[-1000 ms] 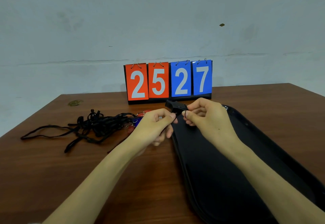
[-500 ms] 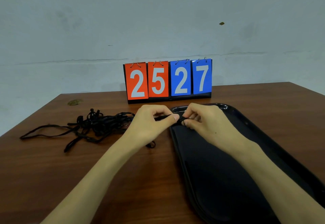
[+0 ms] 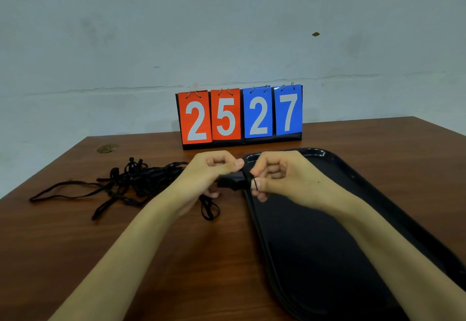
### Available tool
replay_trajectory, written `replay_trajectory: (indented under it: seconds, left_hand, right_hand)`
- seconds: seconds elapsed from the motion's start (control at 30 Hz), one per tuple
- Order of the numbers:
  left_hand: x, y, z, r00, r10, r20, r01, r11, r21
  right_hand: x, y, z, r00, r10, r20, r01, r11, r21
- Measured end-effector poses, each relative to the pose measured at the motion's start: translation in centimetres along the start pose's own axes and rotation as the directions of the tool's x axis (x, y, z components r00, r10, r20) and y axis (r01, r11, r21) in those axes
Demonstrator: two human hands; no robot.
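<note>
My left hand (image 3: 209,172) and my right hand (image 3: 282,177) meet over the near-left rim of a black tray (image 3: 327,257). Between them is a small black whistle (image 3: 230,182); my left thumb and fingers pinch its left end. My right hand pinches the thin black cord (image 3: 254,182) at the whistle's right end, looped over a fingertip. A black strap loop (image 3: 209,209) hangs down under my left hand onto the table.
A tangled pile of black lanyards (image 3: 131,182) lies on the brown wooden table (image 3: 75,245) to the left. A flip scoreboard (image 3: 239,116) reading 25 and 27 stands at the back against the wall. The tray fills the right side.
Both hands have lowered slightly toward the tray's rim. The whistle, raised behind the fingers a second ago, now lies level between the two hands.
</note>
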State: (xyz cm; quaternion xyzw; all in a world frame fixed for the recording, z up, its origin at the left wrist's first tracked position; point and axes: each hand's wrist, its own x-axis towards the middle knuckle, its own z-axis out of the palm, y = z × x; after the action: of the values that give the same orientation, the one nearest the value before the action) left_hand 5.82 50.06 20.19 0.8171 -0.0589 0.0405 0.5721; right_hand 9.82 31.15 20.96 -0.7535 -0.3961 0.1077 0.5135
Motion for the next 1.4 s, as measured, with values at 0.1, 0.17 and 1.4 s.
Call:
replay_trajectory:
  seconds: [0.1,0.17,1.4]
  left_hand:
    - [0.0,-0.1,0.3,0.998,-0.034,0.052,0.043,0.981,-0.192]
    - [-0.1,-0.1,0.7,0.997,-0.043,0.071,0.059,0.970,-0.236]
    - [0.3,-0.3,0.5,0.999,0.018,0.052,-0.027,0.980,0.195]
  right_hand:
    - [0.0,-0.3,0.0,0.996,0.005,-0.085,0.002,0.997,0.082]
    - [0.0,-0.4,-0.2,0.990,0.028,-0.140,-0.008,0.990,0.138]
    - [-0.2,0.9,0.1,0.995,0.067,0.076,-0.042,0.956,-0.290]
